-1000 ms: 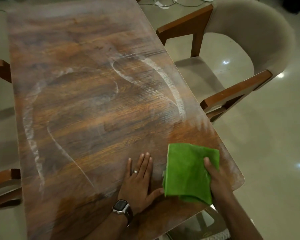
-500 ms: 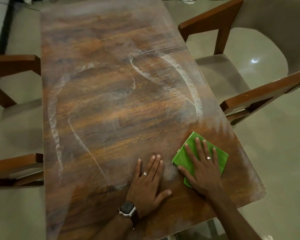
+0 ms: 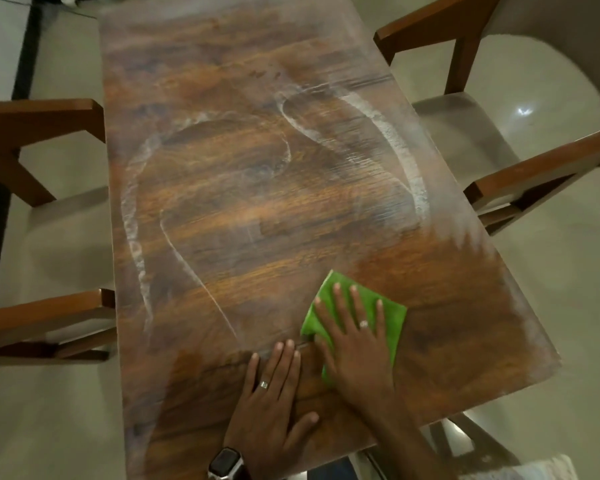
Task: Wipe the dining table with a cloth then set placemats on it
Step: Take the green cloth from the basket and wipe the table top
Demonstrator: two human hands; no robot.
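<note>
A long brown wooden dining table (image 3: 243,209) runs away from me, marked with curved white streaks (image 3: 402,157) of dust or residue. A folded green cloth (image 3: 394,317) lies flat on the near right part of the tabletop. My right hand (image 3: 354,344) presses down on the cloth, palm flat and fingers spread, covering most of it. Just to its left, my left hand (image 3: 271,400) rests flat on the bare wood with nothing in it, a smartwatch (image 3: 226,462) on its wrist. No placemats are in view.
A wooden armchair with a pale seat (image 3: 541,174) stands close against the table's right side. Another wooden chair's armrests (image 3: 39,119) flank the left side. Pale glossy floor surrounds the table. A dark strip runs along the far left floor.
A second ago my right hand held the cloth by its edge, raised. It has since laid the cloth flat, pressed onto it and slid it left toward my left hand.
</note>
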